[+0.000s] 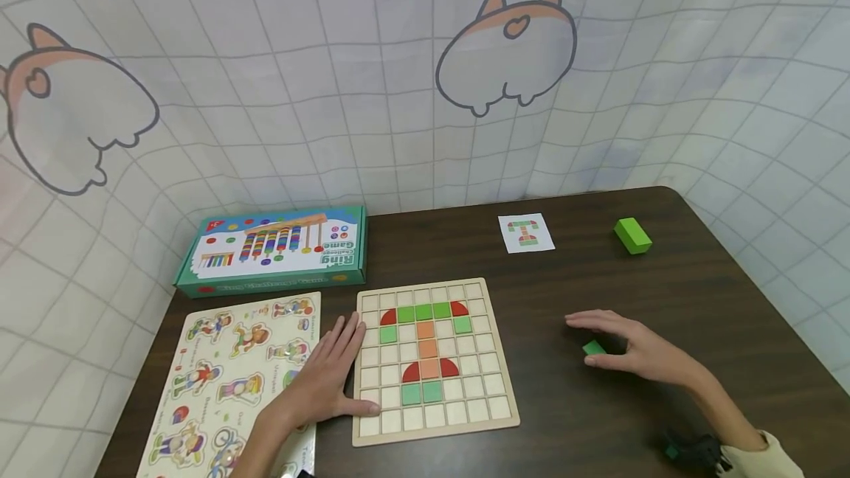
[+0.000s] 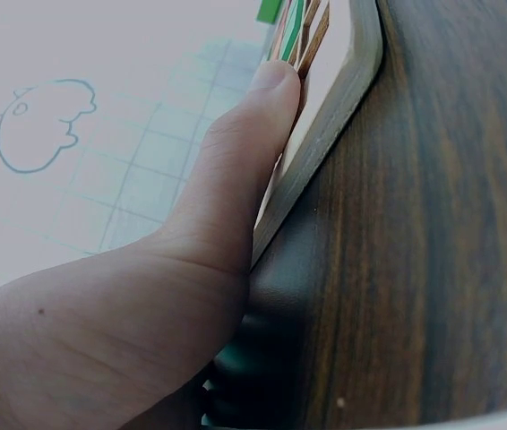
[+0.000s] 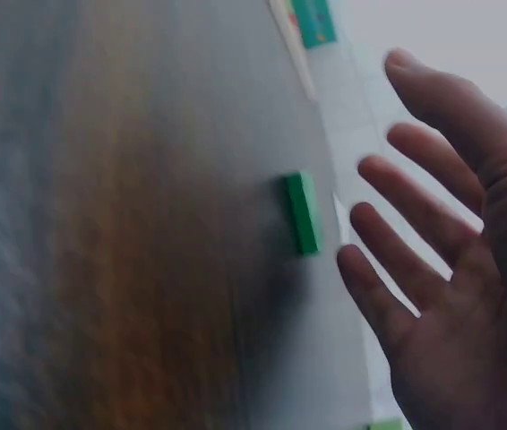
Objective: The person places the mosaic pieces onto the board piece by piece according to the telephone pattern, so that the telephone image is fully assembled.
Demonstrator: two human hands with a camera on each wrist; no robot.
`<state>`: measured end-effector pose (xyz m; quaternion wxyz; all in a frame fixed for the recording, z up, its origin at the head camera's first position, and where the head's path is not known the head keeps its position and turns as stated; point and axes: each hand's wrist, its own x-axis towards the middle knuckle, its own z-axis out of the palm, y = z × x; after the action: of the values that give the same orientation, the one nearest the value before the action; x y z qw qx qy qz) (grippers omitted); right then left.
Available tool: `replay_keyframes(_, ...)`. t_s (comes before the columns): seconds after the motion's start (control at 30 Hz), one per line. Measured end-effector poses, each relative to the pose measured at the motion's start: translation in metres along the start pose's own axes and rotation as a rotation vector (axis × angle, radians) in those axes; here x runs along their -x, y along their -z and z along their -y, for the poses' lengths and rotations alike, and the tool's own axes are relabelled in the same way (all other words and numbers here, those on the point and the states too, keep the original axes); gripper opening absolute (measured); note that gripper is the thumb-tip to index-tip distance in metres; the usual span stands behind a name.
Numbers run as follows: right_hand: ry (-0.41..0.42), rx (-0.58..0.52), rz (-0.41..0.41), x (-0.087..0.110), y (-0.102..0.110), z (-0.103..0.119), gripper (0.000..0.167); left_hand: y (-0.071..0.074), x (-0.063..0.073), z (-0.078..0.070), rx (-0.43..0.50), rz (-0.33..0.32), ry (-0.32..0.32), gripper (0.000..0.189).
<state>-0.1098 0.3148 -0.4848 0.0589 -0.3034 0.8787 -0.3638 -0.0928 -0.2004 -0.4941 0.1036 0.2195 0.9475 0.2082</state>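
My left hand [image 1: 319, 382] lies with straight fingers along the left edge of a wooden grid board [image 1: 514, 419]. Its thumb [image 2: 244, 152] reaches over the board's near corner in the left wrist view. Set in the grid are red quarter-round pieces [image 1: 411, 372], several green squares [image 1: 423, 312] and a column of orange squares [image 1: 427, 348]. Over the table to the right, my right hand [image 1: 640, 349] hovers with loosely spread fingers. Just by its thumb and fingers, a small green block [image 1: 593, 347] sits on the table; the right wrist view shows this block [image 3: 303, 213] apart from the fingertips.
Behind the board lies a pattern card [image 1: 514, 242]. A longer bright green block [image 1: 632, 236] stands at the far right. On the left are a picture puzzle board [image 1: 219, 360], partly under my left forearm, and a ring game box [image 1: 272, 249]. A checked curtain [image 1: 398, 131] hangs behind the table.
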Motion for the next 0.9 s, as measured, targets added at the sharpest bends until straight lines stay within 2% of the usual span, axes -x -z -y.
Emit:
replay_keyframes(0.2,0.01,-0.066,0.075,0.01,0.01,-0.011,0.05,0.0,0.0,-0.002,-0.018,-0.001,-0.012,0.125)
replay_keyframes(0.4,0.026,-0.003,0.098,0.012,0.011,-0.014,0.046,0.0,0.0,-0.001,-0.026,0.005,-0.009,0.125)
replay_keyframes(0.67,0.091,0.07,0.02,0.009,0.004,-0.02,0.035,0.0,-0.001,-0.001,-0.011,0.004,-0.004,0.126)
replay_keyframes(0.9,0.051,0.117,-0.083,0.003,0.0,-0.018,0.032,0.002,-0.001,-0.002,0.003,0.014,-0.001,0.126)
